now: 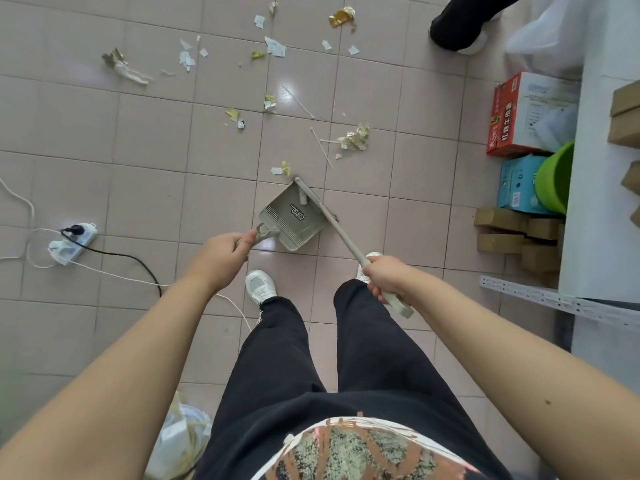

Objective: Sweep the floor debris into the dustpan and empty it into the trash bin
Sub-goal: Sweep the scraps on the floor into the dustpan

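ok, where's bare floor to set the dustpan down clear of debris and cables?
Bare tiles lie between the power strip and the dustpan, and between the brush and the brown boxes. Crowded: paper scraps and foil litter the tiles beyond the dustpan; cables trail beside the power strip.

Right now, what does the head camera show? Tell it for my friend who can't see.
A person's left hand holds a dustpan on the tiled floor while the right hand grips a brush against the pan's edge. Paper and foil scraps lie scattered ahead, a power strip to the left, boxes to the right.
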